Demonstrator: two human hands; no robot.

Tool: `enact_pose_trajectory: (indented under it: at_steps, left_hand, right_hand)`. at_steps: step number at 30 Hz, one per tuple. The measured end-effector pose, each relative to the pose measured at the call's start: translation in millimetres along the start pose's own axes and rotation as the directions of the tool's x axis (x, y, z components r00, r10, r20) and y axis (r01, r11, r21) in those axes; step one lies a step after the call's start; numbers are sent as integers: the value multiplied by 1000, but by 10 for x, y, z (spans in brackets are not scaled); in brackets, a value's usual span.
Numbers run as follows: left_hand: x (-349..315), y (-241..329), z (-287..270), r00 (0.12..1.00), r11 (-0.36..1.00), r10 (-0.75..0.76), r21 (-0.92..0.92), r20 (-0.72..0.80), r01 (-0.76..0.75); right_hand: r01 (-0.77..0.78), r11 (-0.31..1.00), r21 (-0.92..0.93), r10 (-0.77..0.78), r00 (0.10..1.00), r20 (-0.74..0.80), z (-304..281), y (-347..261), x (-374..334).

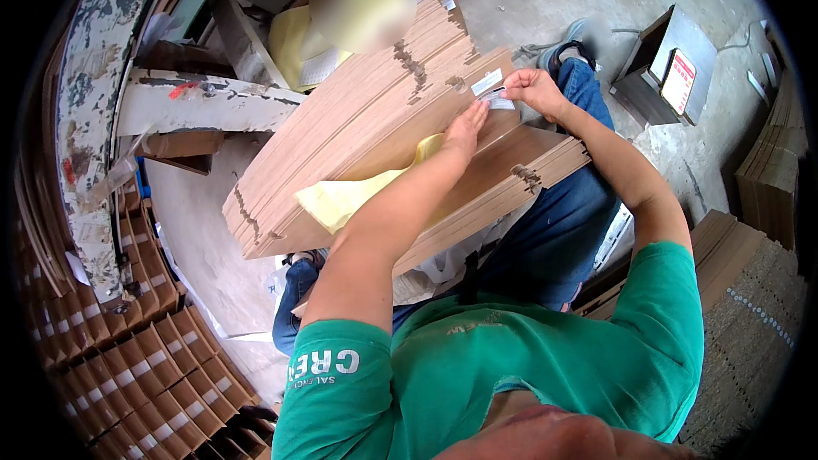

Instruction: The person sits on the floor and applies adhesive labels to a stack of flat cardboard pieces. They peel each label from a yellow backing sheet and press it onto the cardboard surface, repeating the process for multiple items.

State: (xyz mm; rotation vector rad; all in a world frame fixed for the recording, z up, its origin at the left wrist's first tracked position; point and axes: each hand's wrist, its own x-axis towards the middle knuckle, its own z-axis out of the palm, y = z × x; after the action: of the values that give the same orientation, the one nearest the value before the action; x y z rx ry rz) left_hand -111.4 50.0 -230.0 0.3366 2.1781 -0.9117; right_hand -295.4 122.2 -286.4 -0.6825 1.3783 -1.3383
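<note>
A thick stack of flat brown cardboard sheets rests tilted across my lap. My left hand lies flat on the top sheet with its fingers stretched out, over a yellow strip of backing paper. My right hand pinches a small white label at the stack's upper right part. Another white label is stuck on the cardboard just above it.
A grey metal box with a red-and-white panel stands on the concrete floor at the right. Folded cartons are piled at the lower left, more cardboard stacks at the right. A worn machine frame is at the left.
</note>
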Motion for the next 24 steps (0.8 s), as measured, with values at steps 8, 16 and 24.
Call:
enact_pose_trajectory:
  at_steps: [8,16,24]
  left_hand:
    - [-194,88,148,999,986,-15,-167,38,22]
    - [-2347,-472,342,871,520,-487,-823,-65,229]
    - [-4632,-1203,-377,165,132,-986,-559,9,819]
  right_hand:
    - [114,58,-992,-467,881,74,-28,-404,-93]
    - [98,921,-378,-203,947,-248,226,-693,-155]
    - [97,757,-646,-363,884,-293,141,-657,-191]
